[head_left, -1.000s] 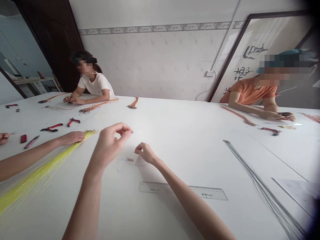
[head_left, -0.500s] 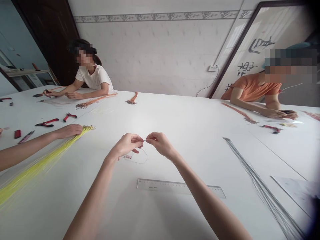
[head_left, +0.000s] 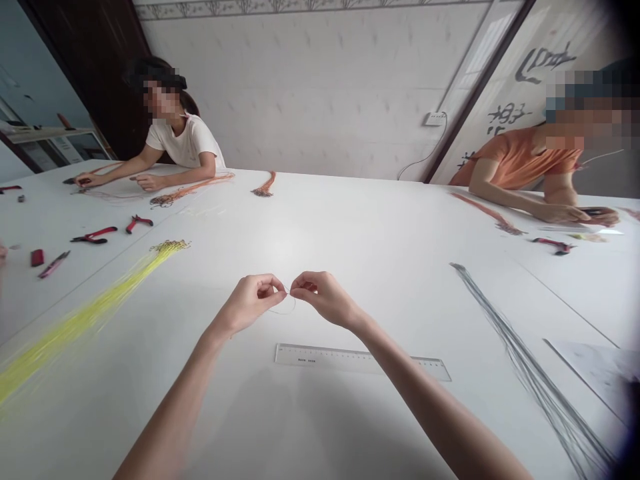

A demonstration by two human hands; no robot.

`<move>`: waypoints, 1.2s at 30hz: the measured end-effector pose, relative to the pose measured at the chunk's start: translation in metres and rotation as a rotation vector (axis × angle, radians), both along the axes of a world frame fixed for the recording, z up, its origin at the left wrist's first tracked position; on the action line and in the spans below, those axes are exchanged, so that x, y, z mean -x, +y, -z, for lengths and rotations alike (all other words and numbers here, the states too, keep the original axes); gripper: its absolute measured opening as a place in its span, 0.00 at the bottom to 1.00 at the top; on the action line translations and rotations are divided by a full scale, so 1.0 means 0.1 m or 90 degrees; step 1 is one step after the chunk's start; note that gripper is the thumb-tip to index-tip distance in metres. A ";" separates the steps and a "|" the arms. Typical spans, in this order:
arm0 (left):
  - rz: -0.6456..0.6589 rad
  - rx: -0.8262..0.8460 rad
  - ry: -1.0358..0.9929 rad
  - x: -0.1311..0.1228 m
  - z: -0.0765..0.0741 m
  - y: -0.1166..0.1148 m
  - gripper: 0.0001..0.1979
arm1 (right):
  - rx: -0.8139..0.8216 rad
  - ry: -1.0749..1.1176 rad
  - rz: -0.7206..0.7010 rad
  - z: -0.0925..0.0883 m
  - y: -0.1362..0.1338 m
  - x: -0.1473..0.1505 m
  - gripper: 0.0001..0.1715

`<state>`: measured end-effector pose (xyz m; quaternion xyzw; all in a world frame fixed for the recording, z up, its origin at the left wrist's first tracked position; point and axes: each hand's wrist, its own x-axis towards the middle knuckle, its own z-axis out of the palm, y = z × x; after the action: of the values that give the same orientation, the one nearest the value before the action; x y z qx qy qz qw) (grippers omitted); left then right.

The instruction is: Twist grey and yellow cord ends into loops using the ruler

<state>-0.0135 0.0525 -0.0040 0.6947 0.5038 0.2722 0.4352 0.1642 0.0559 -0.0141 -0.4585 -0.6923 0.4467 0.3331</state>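
My left hand [head_left: 255, 301] and my right hand [head_left: 324, 297] meet over the white table, fingertips almost touching. Both are closed in a pinch on a thin grey cord [head_left: 294, 307]. A slack loop of it hangs just below the fingertips, partly behind my left hand. What exactly sits between the fingertips is too small to make out. Nearer to me, a clear ruler [head_left: 320, 357] lies flat on the table, partly covered by my right forearm.
Yellow cords [head_left: 115, 293] lie at left, grey cords [head_left: 500, 327] at right. Red-handled pliers [head_left: 95, 235] and a second pair [head_left: 553, 245] lie on the table [head_left: 350, 220]. Two people sit across, near orange cord bundles [head_left: 263, 185]. A paper sheet [head_left: 595, 367] is at lower right.
The neighbour's hand has left the yellow cords. My left hand has turned its fingers into a tighter pinch, and the small printed piece beneath it no longer shows. The view has tipped down slightly.
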 end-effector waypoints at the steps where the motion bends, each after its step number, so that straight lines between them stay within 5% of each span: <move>1: -0.002 -0.004 -0.002 0.01 0.02 -0.03 0.09 | 0.011 0.008 -0.007 0.01 -0.02 0.00 0.07; 21: -0.071 0.013 -0.084 -0.03 0.37 -0.27 0.12 | 0.120 0.106 -0.012 0.28 -0.17 0.03 0.08; 29: -0.066 0.037 -0.024 0.06 0.54 -0.34 0.10 | 0.048 -0.012 0.003 0.41 -0.26 0.10 0.06; 36: -0.071 0.038 0.086 0.14 0.67 -0.44 0.08 | -0.036 -0.101 0.013 0.71 -0.42 0.16 0.08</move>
<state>-0.0271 0.0087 -0.0713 0.6690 0.5778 0.2335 0.4050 0.1478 0.0144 -0.0848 -0.4903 -0.7239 0.3857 0.2945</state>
